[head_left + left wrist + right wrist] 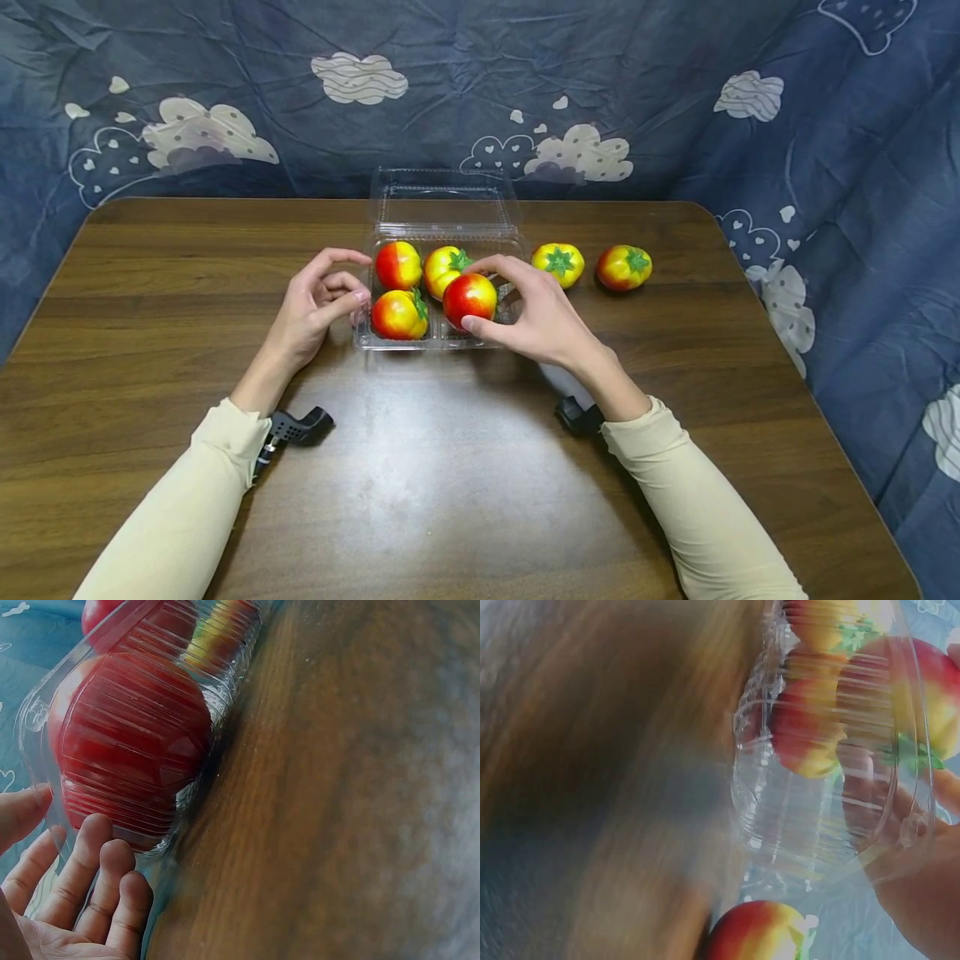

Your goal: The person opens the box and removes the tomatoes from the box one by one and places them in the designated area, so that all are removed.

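Note:
My right hand (536, 312) grips a red-and-yellow persimmon (470, 298) between thumb and fingers, over the front of a clear plastic clamshell container (397, 343). In the right wrist view, the held persimmon (922, 690) shows its green calyx past the container wall. Inside sit three more: one back left (398, 265), one front left (400, 315), and one behind the held fruit (446, 271). My left hand (303, 308) is at the container's left side, fingers loosely bent. In the left wrist view, its fingertips (96, 829) lie against or close beside the wall; contact is unclear.
Two more persimmons, one yellow (558, 265) and one redder (624, 267), lie on the wooden table (450, 483) right of the container. The container's lid (446, 200) stands raised toward the back. A blue cloth with clouds (420, 125) hangs behind the table.

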{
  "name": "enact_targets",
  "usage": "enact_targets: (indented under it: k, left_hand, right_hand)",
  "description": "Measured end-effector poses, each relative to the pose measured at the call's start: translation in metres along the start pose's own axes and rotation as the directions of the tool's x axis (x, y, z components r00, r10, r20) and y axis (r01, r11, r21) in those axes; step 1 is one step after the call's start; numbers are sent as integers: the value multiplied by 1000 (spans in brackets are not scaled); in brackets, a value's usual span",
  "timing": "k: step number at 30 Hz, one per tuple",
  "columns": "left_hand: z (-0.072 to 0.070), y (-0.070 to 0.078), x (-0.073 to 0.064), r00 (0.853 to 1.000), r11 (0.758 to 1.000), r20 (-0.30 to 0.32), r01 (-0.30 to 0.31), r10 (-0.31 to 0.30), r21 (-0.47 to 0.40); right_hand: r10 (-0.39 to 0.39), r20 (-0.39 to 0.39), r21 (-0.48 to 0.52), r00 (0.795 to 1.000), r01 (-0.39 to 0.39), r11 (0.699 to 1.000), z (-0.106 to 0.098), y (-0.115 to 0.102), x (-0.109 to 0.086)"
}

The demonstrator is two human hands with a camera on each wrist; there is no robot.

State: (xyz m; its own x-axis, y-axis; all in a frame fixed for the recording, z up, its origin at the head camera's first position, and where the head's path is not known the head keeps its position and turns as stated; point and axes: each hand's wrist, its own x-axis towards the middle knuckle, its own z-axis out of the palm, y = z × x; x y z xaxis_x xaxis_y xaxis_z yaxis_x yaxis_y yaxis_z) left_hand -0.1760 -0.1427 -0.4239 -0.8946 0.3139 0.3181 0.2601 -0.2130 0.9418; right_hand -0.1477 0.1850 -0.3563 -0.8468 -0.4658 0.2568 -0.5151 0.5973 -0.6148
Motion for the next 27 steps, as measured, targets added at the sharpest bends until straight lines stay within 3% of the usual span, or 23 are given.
enact_targets:
  k: [11,18,27]
  left_hand:
    - [1,0,-1,1000,1000,-3,2,-2,7]
    - [1,0,-1,1000,1000,-8,-2,2,9]
    - [1,0,-2,1000,1000,-9,0,0,15]
  right_hand:
    - [27,-115,22,993,-24,999,-5,0,0]
    - [23,-255,0,967,-24,1000,-14,3,1]
    - [69,-335,16,940,-68,998,-22,6,0]
